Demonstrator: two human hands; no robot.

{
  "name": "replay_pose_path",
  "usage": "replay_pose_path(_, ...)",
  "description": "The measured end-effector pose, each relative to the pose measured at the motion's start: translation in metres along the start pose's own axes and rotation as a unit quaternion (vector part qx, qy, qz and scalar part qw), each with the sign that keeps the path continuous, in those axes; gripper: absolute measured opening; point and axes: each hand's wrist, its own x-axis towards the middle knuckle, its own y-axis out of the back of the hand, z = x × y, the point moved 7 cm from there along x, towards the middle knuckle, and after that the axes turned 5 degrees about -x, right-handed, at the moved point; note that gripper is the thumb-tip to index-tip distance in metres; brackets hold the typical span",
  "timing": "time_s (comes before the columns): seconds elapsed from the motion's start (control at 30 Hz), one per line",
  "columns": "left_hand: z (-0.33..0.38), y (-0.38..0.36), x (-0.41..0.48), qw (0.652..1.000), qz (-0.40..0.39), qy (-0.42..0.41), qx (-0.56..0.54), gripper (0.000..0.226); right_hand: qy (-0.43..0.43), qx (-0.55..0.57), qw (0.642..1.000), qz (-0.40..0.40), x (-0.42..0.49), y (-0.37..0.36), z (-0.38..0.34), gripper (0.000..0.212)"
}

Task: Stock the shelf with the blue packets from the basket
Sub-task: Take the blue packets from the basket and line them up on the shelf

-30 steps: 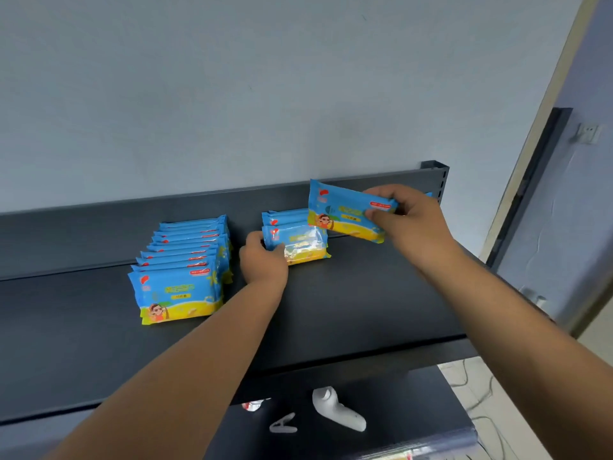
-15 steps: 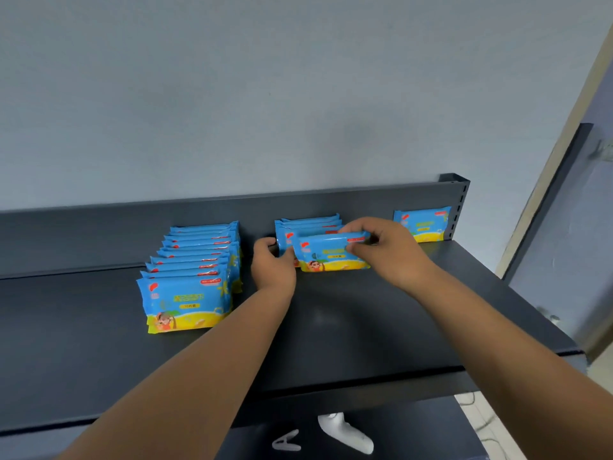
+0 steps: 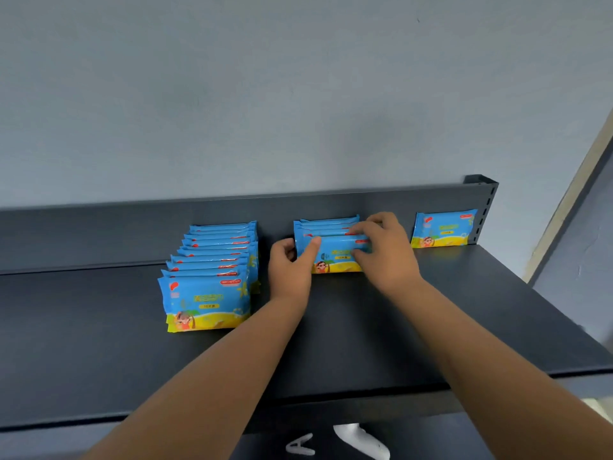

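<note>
White objects are glimpsed nearest, on the level below the shelf, too cropped to be identified. Further in, on the dark metal deck, the front packet is held upright at both ends. Its left end is gripped by the left hand, thumb laid on the printed face and the other fingers curled behind. Its right end is pinched by the right hand, fingers hooked over the top edge. It is judged to be pressed back against the middle row so that it stands square (soft packets tip easily). To the left, just apart, a longer left row is ranged, leaving little room for that wrist. A lone packet is leant on the back panel, well to the right. The basket is not in view.
</note>
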Motion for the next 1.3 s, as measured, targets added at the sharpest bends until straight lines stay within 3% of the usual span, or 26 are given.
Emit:
replay_pose_path(0.37,-0.003,0.007,0.003,0.989,0.03,-0.042,0.141,0.035,-0.048,0.025,0.998,-0.044,-0.007,-0.023,-0.012,0.071)
replay_pose_path(0.53,0.008,0.011,-0.014,0.976,0.08,-0.054,0.195,0.069,-0.084,0.043,0.995,-0.012,-0.014,-0.016,-0.005,0.08)
replay_pose_path(0.63,0.036,0.001,-0.036,0.958,0.042,-0.162,0.234,0.069,-0.086,0.037,0.995,0.017,-0.025,-0.004,-0.014,0.071)
replay_pose_path(0.7,0.055,-0.011,-0.049,0.921,-0.036,-0.241,0.304,0.062,-0.08,0.04,0.996,0.024,-0.036,0.005,-0.026,0.068)
replay_pose_path(0.77,0.07,-0.013,-0.06,0.855,-0.072,-0.28,0.431,0.058,-0.067,0.048,0.996,0.028,-0.049,0.012,-0.041,0.068)
replay_pose_path(0.83,0.09,-0.002,-0.071,0.768,-0.047,-0.329,0.548,0.061,-0.023,0.008,0.999,0.048,-0.061,0.019,-0.061,0.072)
replay_pose_path(0.9,0.109,0.019,-0.08,0.72,0.001,-0.359,0.594,0.065,0.033,-0.043,0.997,0.056,-0.069,0.019,-0.081,0.074)
replay_pose_path(1.1,0.129,0.116,-0.097,0.706,0.129,-0.249,0.65,0.075,0.165,-0.037,0.985,0.037,-0.081,-0.004,-0.16,0.068)
replay_pose_path(1.3,0.143,0.244,-0.13,0.698,0.236,-0.12,0.665,0.076,0.334,-0.016,0.942,-0.03,-0.117,-0.062,-0.289,0.071)
